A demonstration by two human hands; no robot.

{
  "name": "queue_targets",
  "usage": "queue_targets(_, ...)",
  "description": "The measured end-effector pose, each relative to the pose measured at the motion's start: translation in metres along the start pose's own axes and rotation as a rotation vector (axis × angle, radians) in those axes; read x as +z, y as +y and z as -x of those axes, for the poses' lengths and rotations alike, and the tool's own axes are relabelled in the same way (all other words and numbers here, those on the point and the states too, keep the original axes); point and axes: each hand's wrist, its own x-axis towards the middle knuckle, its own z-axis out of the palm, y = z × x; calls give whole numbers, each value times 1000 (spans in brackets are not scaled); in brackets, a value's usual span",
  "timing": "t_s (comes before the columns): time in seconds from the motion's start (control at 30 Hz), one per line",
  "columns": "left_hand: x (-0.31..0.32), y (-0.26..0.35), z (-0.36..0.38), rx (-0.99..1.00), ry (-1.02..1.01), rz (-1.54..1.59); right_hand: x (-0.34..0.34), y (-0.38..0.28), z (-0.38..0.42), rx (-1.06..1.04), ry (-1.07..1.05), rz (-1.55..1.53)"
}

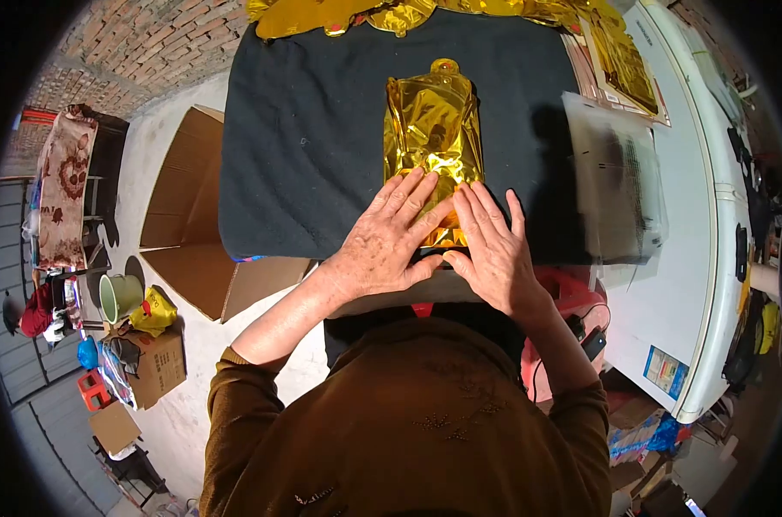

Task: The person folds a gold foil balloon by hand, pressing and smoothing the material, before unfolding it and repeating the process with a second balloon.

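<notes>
A flat, deflated-looking gold foil balloon (432, 121) lies lengthwise on the dark cloth, with a small rounded tab at its far end. Its surface is creased and shiny. My left hand (388, 237) presses flat on the near part of the foil, fingers stretched forward. Beside it, my right hand (498, 250) rests on the near right edge with fingers spread. The two hands almost meet over the foil, and they hide part of its near end. Neither hand grips anything.
More gold foil (313, 15) is heaped along the table's far edge. Clear plastic sleeves (619, 181) lie on the right, beside a white appliance (666, 327). An open cardboard box (184, 198) stands left of the dark-covered table (296, 155). A red stool (572, 302) is at the near right.
</notes>
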Motion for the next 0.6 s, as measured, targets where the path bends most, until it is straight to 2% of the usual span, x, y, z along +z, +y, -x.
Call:
queue_targets(0.2, -24, -12, -12, -86, -110, 271, -23, 7, 0, 32, 6, -162)
queue_targets(0.4, -30, -28, -14, -118, -155, 457, -17, 5, 18, -34, -24, -79)
queue_targets(0.6, -47, -37, -21, -345, -292, 743, 0, 3, 20, -74, 85, 3)
